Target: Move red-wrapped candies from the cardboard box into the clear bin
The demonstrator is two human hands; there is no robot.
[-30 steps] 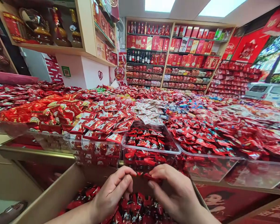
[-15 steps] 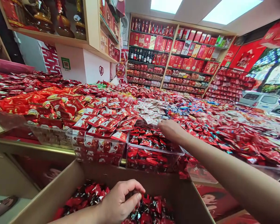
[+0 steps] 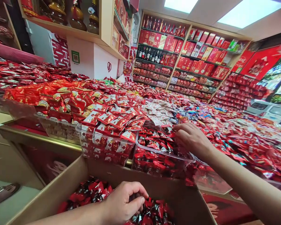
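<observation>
My left hand [image 3: 128, 199] is over a cardboard box [image 3: 53, 187], its fingers curled toward the thumb. Whatever may be in its grasp is hidden. Below it, red-and-black wrapped candies [image 3: 95, 190] lie loose in the box. My right hand [image 3: 194, 139] rests at the back right of a clear plastic bin [image 3: 159, 157], fingers stretched over the red-and-black candies [image 3: 155, 143] inside. No candy shows plainly in that hand. A neighbouring clear bin [image 3: 103, 145] is heaped with flat red-and-white packets [image 3: 119, 120].
White packets [image 3: 160, 111] lie behind the bins, among wide heaps of red sweets [image 3: 243, 137]. Orange-red packets [image 3: 30, 97] fill the left side. Shelves with bottles and red gift boxes [image 3: 150, 37] line the back wall. A wooden cabinet [image 3: 103, 25] overhangs the left.
The view has turned slightly left and tilted. My right hand has come back toward me over the bin, with more of its back showing. The left hand keeps nearly the same pose.
</observation>
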